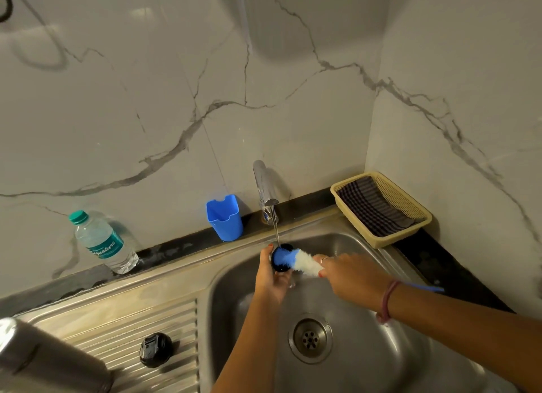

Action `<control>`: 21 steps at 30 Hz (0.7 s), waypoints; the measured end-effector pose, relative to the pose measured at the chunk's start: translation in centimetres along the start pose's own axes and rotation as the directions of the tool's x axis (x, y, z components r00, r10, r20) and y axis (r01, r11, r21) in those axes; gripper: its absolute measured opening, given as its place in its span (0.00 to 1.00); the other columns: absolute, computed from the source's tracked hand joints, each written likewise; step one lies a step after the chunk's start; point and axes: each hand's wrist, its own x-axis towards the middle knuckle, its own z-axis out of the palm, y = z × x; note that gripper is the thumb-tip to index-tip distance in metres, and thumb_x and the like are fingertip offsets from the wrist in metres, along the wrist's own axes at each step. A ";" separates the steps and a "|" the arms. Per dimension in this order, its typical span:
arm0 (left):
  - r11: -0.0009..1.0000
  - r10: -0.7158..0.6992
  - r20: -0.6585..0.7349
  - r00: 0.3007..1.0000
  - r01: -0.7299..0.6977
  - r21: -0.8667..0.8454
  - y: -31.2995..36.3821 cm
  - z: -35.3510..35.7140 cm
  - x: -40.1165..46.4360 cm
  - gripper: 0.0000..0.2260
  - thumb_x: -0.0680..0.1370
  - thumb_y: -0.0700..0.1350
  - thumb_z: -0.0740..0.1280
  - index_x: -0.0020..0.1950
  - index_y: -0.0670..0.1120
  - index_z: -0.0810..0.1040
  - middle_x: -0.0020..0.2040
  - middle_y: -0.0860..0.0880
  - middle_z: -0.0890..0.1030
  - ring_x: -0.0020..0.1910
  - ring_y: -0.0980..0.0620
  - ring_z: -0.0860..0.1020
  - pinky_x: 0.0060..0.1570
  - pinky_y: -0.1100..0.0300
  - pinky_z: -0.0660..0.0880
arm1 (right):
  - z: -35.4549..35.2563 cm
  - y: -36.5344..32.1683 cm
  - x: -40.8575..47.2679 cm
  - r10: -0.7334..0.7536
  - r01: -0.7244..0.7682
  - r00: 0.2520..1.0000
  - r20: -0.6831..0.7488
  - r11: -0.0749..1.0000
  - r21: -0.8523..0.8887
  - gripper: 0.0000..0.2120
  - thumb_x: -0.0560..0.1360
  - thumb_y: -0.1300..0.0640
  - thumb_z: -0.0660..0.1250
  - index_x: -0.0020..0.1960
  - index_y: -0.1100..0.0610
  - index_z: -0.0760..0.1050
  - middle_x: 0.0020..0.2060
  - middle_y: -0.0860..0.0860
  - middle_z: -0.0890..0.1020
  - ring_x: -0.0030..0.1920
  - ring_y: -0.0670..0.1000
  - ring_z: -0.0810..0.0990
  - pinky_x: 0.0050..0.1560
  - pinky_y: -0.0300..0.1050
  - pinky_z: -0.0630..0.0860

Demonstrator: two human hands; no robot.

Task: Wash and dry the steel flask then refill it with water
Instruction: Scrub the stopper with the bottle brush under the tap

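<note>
The left hand (271, 278) grips a small dark cap-like part (282, 257) under the thin stream from the tap (265, 191), while the right hand (350, 271) holds a blue-and-white bottle brush (305, 263) and works its bristles into that part. So washing looks underway but unfinished: the steel flask (44, 360) lies on the ribbed drainboard left of the tap, well apart from both hands, with a black lid (155, 350) beside it. Drying seems still ahead, likely with the checked cloth (372, 207) in the basket (390, 240) right of the tap, and refilling after that, perhaps from the water bottle (102, 243) on the desk left of the tap
</note>
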 end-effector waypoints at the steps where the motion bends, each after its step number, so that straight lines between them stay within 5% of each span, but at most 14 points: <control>1: 1.000 0.007 -0.010 1.000 -0.007 -0.010 0.0 -0.1 0.0 0.18 0.77 0.46 0.71 0.63 0.38 0.77 0.58 0.36 0.82 0.55 0.40 0.81 0.50 0.47 0.81 | 0.0 0.0 0.2 0.067 -0.086 0.993 0.097 0.974 0.209 0.14 0.81 0.52 0.57 0.64 0.54 0.71 0.47 0.54 0.82 0.47 0.56 0.81 0.43 0.45 0.75; 4: 0.999 0.040 -0.059 0.997 -0.040 -0.005 0.5 -1.1 0.5 0.18 0.75 0.46 0.73 0.60 0.38 0.77 0.54 0.37 0.83 0.54 0.39 0.82 0.53 0.43 0.81 | -0.7 1.1 0.8 0.156 -0.386 0.909 0.386 0.663 0.641 0.09 0.81 0.51 0.59 0.58 0.49 0.74 0.38 0.55 0.80 0.30 0.50 0.77 0.26 0.37 0.69; 7: 0.998 0.054 -0.133 0.990 -0.050 0.031 1.0 -1.5 0.4 0.16 0.75 0.46 0.73 0.56 0.39 0.75 0.52 0.37 0.83 0.50 0.38 0.83 0.46 0.43 0.81 | -1.3 2.0 -0.5 0.147 -0.462 0.864 0.482 0.611 0.643 0.13 0.81 0.49 0.59 0.65 0.47 0.72 0.33 0.50 0.75 0.20 0.40 0.63 0.20 0.32 0.60; 11: 0.996 0.030 -0.163 0.986 -0.042 -0.072 1.8 -1.8 0.6 0.21 0.76 0.50 0.71 0.63 0.40 0.71 0.56 0.37 0.79 0.49 0.40 0.81 0.35 0.48 0.80 | -1.7 3.4 -2.3 0.108 -0.557 0.814 0.571 0.429 0.711 0.13 0.81 0.49 0.59 0.65 0.45 0.70 0.28 0.48 0.70 0.22 0.41 0.60 0.21 0.33 0.58; 14: 0.976 -0.008 -0.100 0.995 -0.014 -0.216 2.5 -1.9 0.4 0.22 0.77 0.49 0.69 0.67 0.40 0.71 0.57 0.37 0.76 0.52 0.41 0.78 0.49 0.49 0.80 | -1.8 4.5 -3.4 0.169 -0.570 0.821 0.545 0.294 0.768 0.08 0.80 0.49 0.60 0.58 0.45 0.73 0.27 0.48 0.69 0.23 0.42 0.60 0.21 0.33 0.57; 16: 0.990 -0.030 -0.049 0.998 0.023 -0.142 2.5 -1.8 -0.1 0.19 0.76 0.46 0.71 0.64 0.40 0.73 0.57 0.37 0.77 0.56 0.41 0.77 0.60 0.49 0.77 | -1.2 4.9 -4.0 0.228 -0.539 0.842 0.489 0.353 0.765 0.08 0.80 0.49 0.60 0.58 0.45 0.72 0.30 0.48 0.73 0.25 0.43 0.65 0.24 0.35 0.62; 18: 0.999 -0.051 -0.027 0.998 0.050 -0.014 2.0 -2.0 -0.2 0.18 0.74 0.44 0.74 0.61 0.40 0.75 0.59 0.38 0.78 0.61 0.41 0.77 0.62 0.51 0.76 | 0.1 5.3 -4.5 0.301 -0.455 0.891 0.341 0.574 0.681 0.13 0.81 0.49 0.59 0.64 0.46 0.71 0.42 0.49 0.81 0.36 0.45 0.76 0.37 0.40 0.75; 21: 0.988 -0.022 -0.091 0.996 0.035 0.150 0.9 -2.5 -0.3 0.22 0.72 0.44 0.77 0.62 0.40 0.76 0.60 0.38 0.78 0.59 0.42 0.79 0.50 0.54 0.80 | 2.2 6.0 -5.4 0.214 -0.219 0.976 0.045 0.960 0.176 0.20 0.82 0.48 0.55 0.73 0.47 0.63 0.48 0.46 0.80 0.45 0.45 0.79 0.48 0.38 0.76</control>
